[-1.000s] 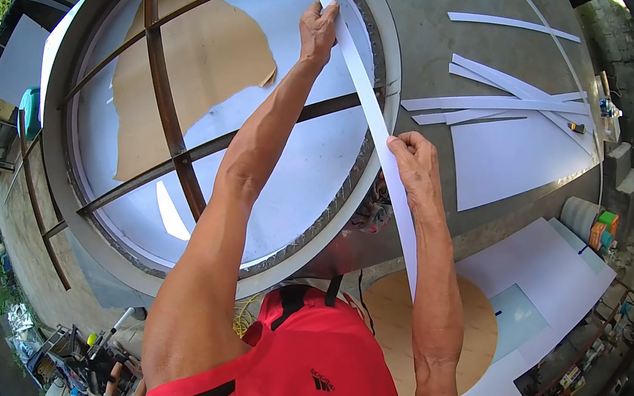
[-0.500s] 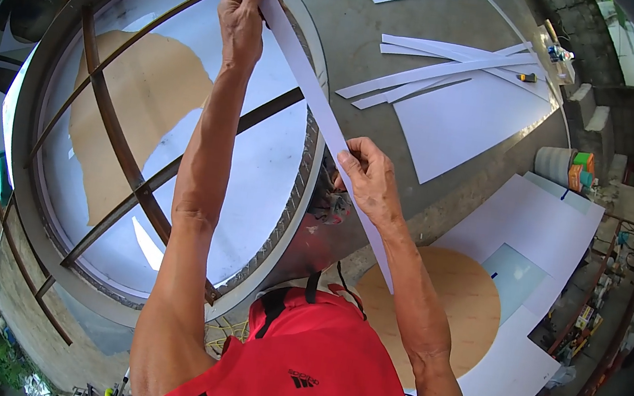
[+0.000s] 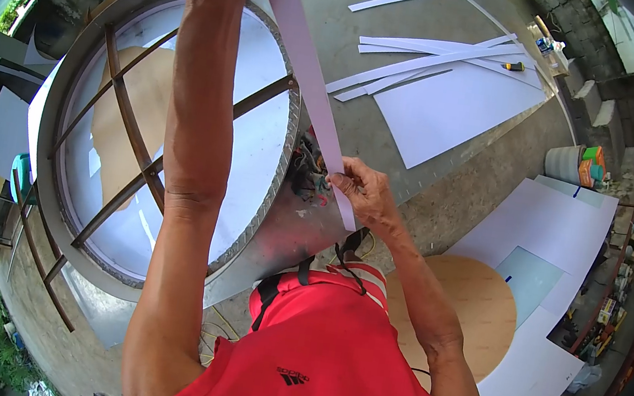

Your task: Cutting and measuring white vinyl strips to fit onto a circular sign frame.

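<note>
A long white strip (image 3: pixel 308 85) is held stretched between both hands, running from the top edge of the frame down past the right side of the big round metal frame (image 3: pixel 49 163). The right hand (image 3: pixel 358 191) is pinched onto the strip's lower end, fingers closed on it, just beside the frame's right rim and right above a tangle of wires (image 3: pixel 308 173). The left hand is cut off by the top of the picture (only the forearm is seen going up over the frame), so its grip can't be told for sure, though the strip seems to be taken up there.

The frame stands with crossed metal bars (image 3: pixel 125 133) inside it, white sheet and a brown round board (image 3: pixel 130 125) showing behind them. More cut strips (image 3: pixel 423 60) and a large white sheet (image 3: pixel 457 104) are laid out on the concrete floor (image 3: pixel 405 17) toward the top right, with another brown disc (image 3: pixel 470 314) and white panels at the lower right.

To do this bit well, the strip should probably be kept taut and flat, no twist let in between the two grips, and the lower end kept off those wires so it isn't snagged or creased.
</note>
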A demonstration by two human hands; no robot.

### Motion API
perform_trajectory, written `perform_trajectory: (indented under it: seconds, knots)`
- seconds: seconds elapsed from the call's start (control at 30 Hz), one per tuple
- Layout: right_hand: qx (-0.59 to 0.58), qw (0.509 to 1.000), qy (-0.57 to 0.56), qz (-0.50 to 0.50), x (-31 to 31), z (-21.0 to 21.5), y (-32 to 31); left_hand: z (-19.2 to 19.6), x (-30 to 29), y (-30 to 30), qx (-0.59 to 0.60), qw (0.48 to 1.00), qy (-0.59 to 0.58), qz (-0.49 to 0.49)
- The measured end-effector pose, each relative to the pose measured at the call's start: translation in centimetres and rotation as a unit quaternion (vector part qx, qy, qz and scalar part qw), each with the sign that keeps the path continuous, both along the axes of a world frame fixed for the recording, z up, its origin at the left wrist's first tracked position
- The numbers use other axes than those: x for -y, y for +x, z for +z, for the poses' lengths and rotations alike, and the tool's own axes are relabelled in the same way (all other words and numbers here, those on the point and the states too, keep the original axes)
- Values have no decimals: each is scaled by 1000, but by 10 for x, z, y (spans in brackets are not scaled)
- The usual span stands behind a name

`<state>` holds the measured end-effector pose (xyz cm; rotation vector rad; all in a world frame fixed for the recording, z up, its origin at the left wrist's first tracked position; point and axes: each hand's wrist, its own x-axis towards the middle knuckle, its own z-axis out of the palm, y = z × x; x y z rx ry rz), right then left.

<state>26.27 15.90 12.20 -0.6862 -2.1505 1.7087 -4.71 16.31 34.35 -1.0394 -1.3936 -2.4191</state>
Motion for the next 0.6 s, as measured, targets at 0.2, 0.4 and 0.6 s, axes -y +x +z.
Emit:
perform_trajectory:
  seconds: [0.2, 0.4, 0.6]
  knots:
    - [-34, 993, -105, -31, -58, -2, 50, -1, 5, 30, 12, 995, -75, -70]
    - [-47, 989, 3, -141, -196, -19, 116, -168, -50, 94, 32, 859, -496, -121]
    - [38, 981, 101, -161, -344, -42, 142, -385, -52, 135, -73, 696, -711, 70]
